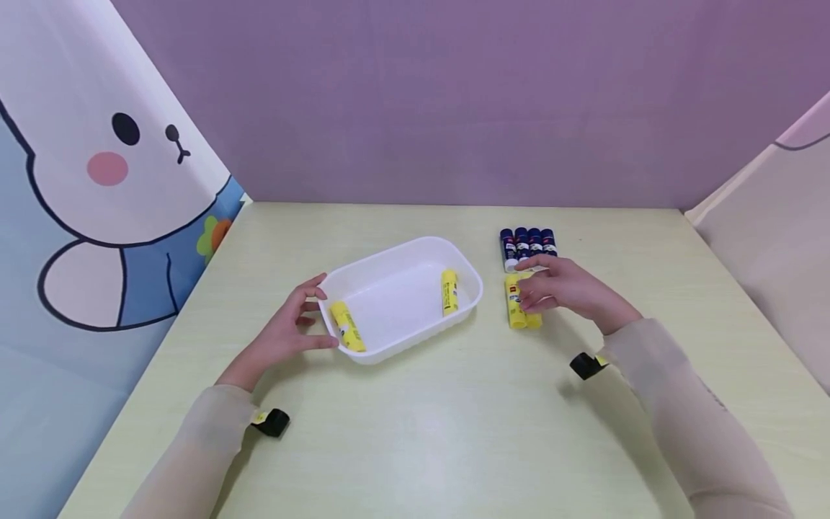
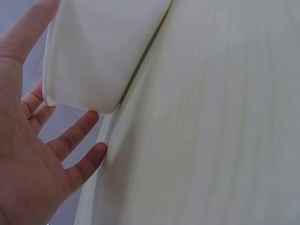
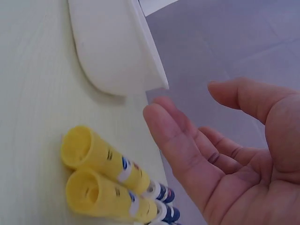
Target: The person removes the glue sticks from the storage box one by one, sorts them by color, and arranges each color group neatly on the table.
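My left hand (image 1: 288,326) touches the left end of the white plastic tray (image 1: 402,292), its fingers relaxed and spread along the rim, the thumb at the tray's near left corner. The tray lies on the desk (image 1: 415,440), left of the glue sticks there and well apart from the near edge. In it are two yellow glue sticks: one at the left end (image 1: 347,326), one near the right end (image 1: 449,292).

My right hand (image 1: 569,285) hovers over a pair of yellow glue sticks (image 1: 514,303) lying side by side just beyond the tray's right end. It holds nothing; its wrist view shows thumb and fingers apart. Towards the desk's far edge, just behind that pair, lie four dark blue glue sticks (image 1: 521,242) in a row.

I judge this to be the pick-up of a yellow stick, not yet made. The next move seems to call for my right thumb and fingers closing round one barrel without nudging its neighbour, while my left hand steadies the tray.
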A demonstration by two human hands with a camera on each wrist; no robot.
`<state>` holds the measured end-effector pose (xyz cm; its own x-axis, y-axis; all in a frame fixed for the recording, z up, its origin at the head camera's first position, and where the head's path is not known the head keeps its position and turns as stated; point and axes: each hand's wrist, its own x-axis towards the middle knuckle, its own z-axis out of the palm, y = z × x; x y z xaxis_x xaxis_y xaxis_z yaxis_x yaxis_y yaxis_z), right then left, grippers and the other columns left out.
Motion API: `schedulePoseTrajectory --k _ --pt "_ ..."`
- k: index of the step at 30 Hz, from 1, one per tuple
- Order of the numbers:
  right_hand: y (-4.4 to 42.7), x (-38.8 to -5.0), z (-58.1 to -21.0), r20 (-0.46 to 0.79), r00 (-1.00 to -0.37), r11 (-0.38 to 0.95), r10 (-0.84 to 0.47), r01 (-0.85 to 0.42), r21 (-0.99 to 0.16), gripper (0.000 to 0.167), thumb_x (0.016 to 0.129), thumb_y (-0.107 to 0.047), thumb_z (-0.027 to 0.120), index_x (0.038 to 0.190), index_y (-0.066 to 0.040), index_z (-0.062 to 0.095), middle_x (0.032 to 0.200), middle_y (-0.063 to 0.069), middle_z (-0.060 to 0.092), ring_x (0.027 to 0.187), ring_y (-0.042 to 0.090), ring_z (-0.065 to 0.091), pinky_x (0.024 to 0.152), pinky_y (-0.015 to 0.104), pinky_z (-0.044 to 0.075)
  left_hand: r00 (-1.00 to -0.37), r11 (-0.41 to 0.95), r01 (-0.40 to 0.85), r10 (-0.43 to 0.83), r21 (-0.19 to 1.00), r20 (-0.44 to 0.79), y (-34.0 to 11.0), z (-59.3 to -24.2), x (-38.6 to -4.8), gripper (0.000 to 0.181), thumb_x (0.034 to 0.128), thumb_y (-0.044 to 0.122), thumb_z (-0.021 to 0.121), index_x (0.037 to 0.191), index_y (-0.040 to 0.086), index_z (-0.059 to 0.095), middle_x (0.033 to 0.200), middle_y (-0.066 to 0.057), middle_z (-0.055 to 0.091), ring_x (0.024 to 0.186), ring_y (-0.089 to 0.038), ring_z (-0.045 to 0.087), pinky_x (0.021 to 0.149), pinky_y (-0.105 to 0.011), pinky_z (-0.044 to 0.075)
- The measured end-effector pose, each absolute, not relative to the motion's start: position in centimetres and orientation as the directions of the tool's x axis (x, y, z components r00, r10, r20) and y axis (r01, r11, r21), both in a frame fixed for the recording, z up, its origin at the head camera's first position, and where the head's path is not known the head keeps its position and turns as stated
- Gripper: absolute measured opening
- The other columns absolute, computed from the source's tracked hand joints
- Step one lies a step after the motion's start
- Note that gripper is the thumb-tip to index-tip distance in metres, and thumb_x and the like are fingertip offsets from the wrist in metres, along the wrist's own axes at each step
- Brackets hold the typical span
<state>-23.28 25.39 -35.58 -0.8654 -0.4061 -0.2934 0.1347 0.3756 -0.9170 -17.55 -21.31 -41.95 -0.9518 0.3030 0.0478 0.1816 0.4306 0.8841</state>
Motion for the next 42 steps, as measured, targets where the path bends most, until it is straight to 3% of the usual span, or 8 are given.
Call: schedulePoseTrajectory --k 10,16,21,25,31,42 --pt "22.6 -24.0 -35.4 -0.259 -0.861 0.334 -0.438 0.112 -0.936 0.048 0.097 -0.004 0.061 0.138 0.009 0.039 0.100 0.030 0.064 0.081 0.027 0.071 0.078 0.047 0.057 -0.948 0.412 0.188 0.312 0.891 0.056 -21.3 -42.0 -17.8 0.068 0.0788 0.007 0.085 0.127 0.002 0.037 0.165 -0.008 0.017 0.125 -0.040 0.048 0.096 -0.052 0.039" --pt "20.7 -24.6 -35.5 -0.247 -0.855 0.331 -0.456 0.094 -0.939 0.047 0.097 -0.004 0.060 0.138 0.009 0.040 0.095 0.024 0.065 0.081 0.030 0.071 0.078 0.049 0.057 -0.949 0.419 0.184 0.311 0.889 0.050 -21.2 -41.9 -17.7 0.068 0.0791 0.007 0.084 0.127 0.001 0.037 0.165 -0.008 0.016 0.125 -0.041 0.047 0.097 -0.053 0.039" --pt "19.0 -24.7 -35.2 -0.248 -0.848 0.309 -0.468 0.105 -0.945 0.047 0.097 -0.004 0.060 0.138 0.007 0.041 0.104 0.034 0.062 0.083 0.031 0.071 0.081 0.052 0.055 -0.949 0.420 0.184 0.312 0.889 0.049 -21.2 -41.9 -17.7 0.068 0.0793 0.007 0.084 0.127 0.001 0.037 0.165 -0.008 0.016 0.126 -0.041 0.047 0.097 -0.053 0.039" --pt "17.8 -24.7 -34.8 -0.243 -0.839 0.303 -0.487 0.098 -0.948 0.047 0.097 -0.006 0.061 0.139 0.004 0.043 0.114 0.038 0.059 0.086 0.031 0.070 0.080 0.047 0.057 -0.949 0.423 0.183 0.312 0.887 0.047 -21.3 -41.9 -17.7 0.068 0.0794 0.008 0.084 0.127 0.001 0.037 0.165 -0.008 0.016 0.126 -0.041 0.047 0.098 -0.053 0.039" --pt "16.3 -25.1 -34.8 -0.247 -0.824 0.293 -0.510 0.104 -0.951 0.046 0.097 -0.009 0.063 0.138 0.002 0.045 0.115 0.035 0.061 0.086 0.031 0.070 0.080 0.043 0.057 -0.948 0.422 0.184 0.313 0.888 0.048 -21.3 -42.0 -17.8 0.067 0.0794 0.007 0.084 0.127 0.002 0.037 0.165 -0.008 0.016 0.126 -0.042 0.047 0.098 -0.053 0.038" --pt "12.9 -25.8 -35.6 -0.236 -0.775 0.243 -0.586 0.109 -0.964 0.048 0.096 -0.008 0.062 0.138 0.005 0.042 0.100 0.024 0.065 0.081 0.029 0.069 0.079 0.043 0.058 -0.949 0.424 0.183 0.313 0.887 0.047 -21.3 -42.1 -17.8 0.067 0.0795 0.007 0.084 0.127 0.003 0.037 0.165 -0.008 0.016 0.126 -0.041 0.047 0.097 -0.054 0.038"
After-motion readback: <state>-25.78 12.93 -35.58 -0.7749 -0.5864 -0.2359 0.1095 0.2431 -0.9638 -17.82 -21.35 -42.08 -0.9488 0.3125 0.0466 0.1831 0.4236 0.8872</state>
